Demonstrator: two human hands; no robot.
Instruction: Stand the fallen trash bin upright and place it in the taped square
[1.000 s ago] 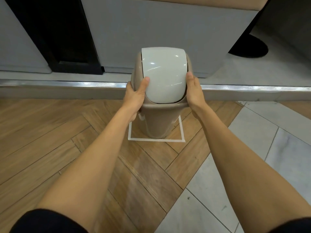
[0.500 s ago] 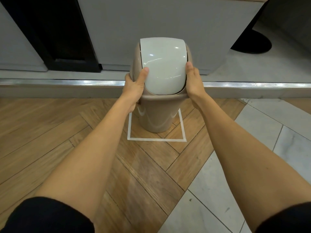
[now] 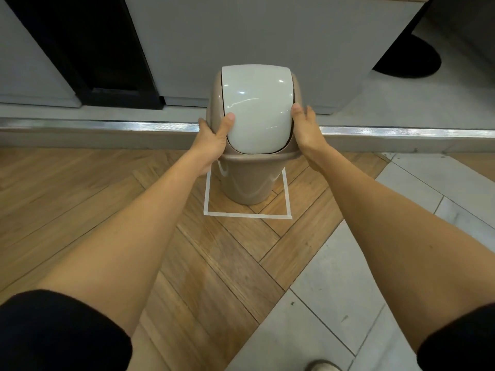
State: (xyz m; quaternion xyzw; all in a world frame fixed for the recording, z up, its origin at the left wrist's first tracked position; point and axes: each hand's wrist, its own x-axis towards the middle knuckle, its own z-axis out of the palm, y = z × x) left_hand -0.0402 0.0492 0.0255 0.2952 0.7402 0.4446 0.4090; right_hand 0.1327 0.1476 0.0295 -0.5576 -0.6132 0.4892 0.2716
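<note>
Head view: the taped square [image 3: 247, 214] is marked in white on the wood floor [image 3: 80, 196]. Beyond it, a metal threshold strip [image 3: 107, 127] and a grey cabinet [image 3: 267, 36] are seen; grey tiles [image 3: 348, 290] lie to its right. The trash bin [image 3: 249, 180] is stood upright inside the square, near its far side. Its lid [image 3: 255, 108] is clasped by the left hand [image 3: 213, 140] and right hand [image 3: 305, 129] on opposite sides.

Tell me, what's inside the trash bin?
Can't see. The pale swing lid covers the top of the trash bin, and both hands grip its sides, so whatever's inside stays hidden.
</note>
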